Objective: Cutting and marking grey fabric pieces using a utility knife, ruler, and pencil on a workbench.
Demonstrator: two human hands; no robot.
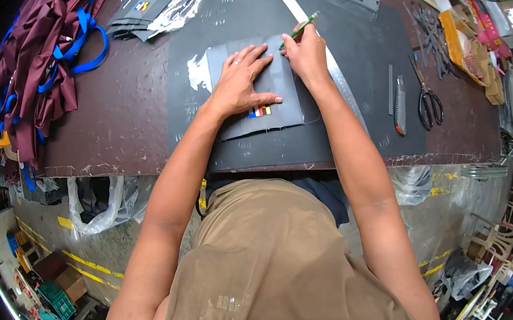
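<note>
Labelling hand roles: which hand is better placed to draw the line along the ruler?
Right hand: it already grips the green pencil by the ruler. Left hand lies flat on the grey fabric piece.

A single view comes from a wide fisheye camera worn on the person's head, looking steeply down and forward over the chest onto the worktop (127, 126). It sits close: both forearms enter from the lower edge and reach up to the middle of the picture. The worktop's near edge bows across the centre, its far edge curves along the top, and its right corner bends toward the rim. Floor shows below the near edge, left and right.
</note>
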